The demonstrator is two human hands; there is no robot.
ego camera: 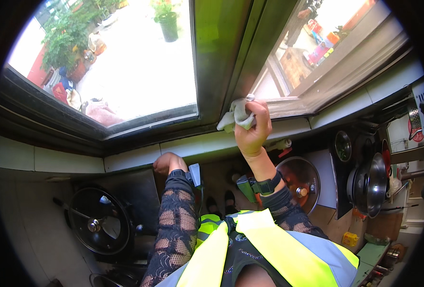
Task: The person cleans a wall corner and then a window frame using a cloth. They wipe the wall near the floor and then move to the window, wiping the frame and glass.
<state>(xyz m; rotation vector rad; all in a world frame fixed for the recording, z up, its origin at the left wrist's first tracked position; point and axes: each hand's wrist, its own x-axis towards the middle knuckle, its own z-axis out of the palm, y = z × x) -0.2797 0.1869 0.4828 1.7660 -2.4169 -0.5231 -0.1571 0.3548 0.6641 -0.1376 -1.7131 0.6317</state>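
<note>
My right hand [254, 131] grips a crumpled pale grey cloth [229, 120]. The cloth is pressed at the lower corner of the window frame [219, 89], where the dark upright meets the sill. A small pale round thing [250, 97] shows just above my fingers. My left hand [169, 163] is bent down at the front edge of the white tiled sill [197, 141], beside the corner of a black stovetop [142, 188]; its fingertips are hidden. A sliding window sash [326, 82] with a screen stands to the right of the cloth.
A lidded black pan [99, 222] sits on the stove at left. On the right are a glass-lidded pot [299, 184], a tap with a red handle [284, 147] and a steel wok [373, 184]. Potted plants [66, 46] and a pink cloth [102, 112] lie beyond the glass.
</note>
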